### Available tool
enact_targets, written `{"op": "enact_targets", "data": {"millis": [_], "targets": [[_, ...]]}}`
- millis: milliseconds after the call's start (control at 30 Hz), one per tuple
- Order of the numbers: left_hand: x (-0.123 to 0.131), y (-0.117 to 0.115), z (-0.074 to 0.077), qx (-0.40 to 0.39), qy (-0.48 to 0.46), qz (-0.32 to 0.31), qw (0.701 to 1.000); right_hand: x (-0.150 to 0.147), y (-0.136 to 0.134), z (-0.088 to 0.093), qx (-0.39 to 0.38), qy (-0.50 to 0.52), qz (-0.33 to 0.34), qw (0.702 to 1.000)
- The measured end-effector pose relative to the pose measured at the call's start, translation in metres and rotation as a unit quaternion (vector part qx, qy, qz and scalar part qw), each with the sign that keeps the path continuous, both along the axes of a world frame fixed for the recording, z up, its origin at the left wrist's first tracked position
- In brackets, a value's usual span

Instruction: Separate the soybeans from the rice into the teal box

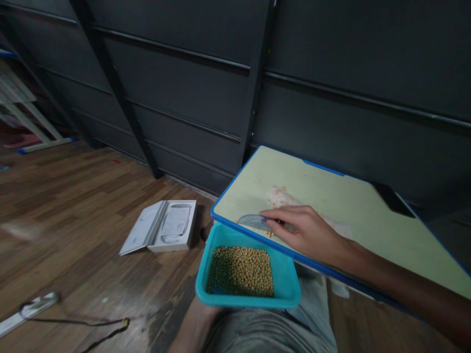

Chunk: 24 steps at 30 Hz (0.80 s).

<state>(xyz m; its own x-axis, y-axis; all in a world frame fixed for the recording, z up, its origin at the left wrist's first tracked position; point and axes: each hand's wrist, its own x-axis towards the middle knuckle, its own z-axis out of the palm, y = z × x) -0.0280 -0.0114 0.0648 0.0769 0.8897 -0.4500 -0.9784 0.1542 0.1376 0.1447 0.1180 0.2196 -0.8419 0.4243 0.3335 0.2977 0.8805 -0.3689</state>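
My right hand (307, 230) is over the front left part of the table, fingers closed on a clear, curved plastic piece (252, 221) lying low against the tabletop. A few loose soybeans (270, 234) sit by the fingers at the table's edge. Just below that edge, a turquoise plastic basin (290, 279) holds many dried soybeans (245, 269). My left hand (206, 311) comes up under the basin and supports it from below; its fingers are hidden. Behind the right hand, a pale patch with small bean bits (281, 196) marks the tabletop.
The pale yellow table (353, 206) has a blue rim. A black phone (393, 199) lies at its far right. Dark metal panels (191, 88) rise behind. On the wooden floor (91, 196) are an open white box (174, 225) and a power strip (29, 314) with a cable.
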Motion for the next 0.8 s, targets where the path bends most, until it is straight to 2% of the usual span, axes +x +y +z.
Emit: {"op": "enact_targets", "data": {"millis": [67, 100, 167, 233, 300, 533, 667, 800], "targets": [[0.002, 0.000, 0.018, -0.133, -0.008, 0.022, 0.991, 0.001, -0.003, 0.000, 0.001, 0.003, 0.003, 1.000], [0.003, 0.000, 0.026, -0.165, -0.011, 0.028, 0.986, 0.002, -0.004, 0.000, 0.000, 0.003, 0.005, 1.000], [0.005, 0.002, 0.040, -0.179, -0.012, 0.020, 0.984, 0.003, -0.006, 0.000, -0.002, 0.001, 0.004, 1.000], [0.007, 0.004, 0.046, -0.172, -0.010, 0.008, 0.985, 0.005, -0.008, -0.001, -0.002, 0.001, 0.002, 1.000], [0.008, 0.004, 0.045, -0.163, -0.003, 0.005, 0.987, 0.006, -0.010, -0.002, -0.001, 0.006, 0.000, 1.000], [0.004, -0.001, 0.028, -0.151, 0.004, 0.025, 0.988, 0.010, -0.010, -0.003, -0.005, 0.025, -0.004, 1.000], [0.003, 0.000, 0.029, -0.152, -0.004, 0.036, 0.988, 0.011, -0.005, -0.003, -0.004, 0.015, -0.034, 0.999], [0.004, -0.001, 0.035, -0.185, -0.019, 0.050, 0.981, 0.013, -0.006, -0.008, -0.012, 0.010, -0.032, 0.999]]}}
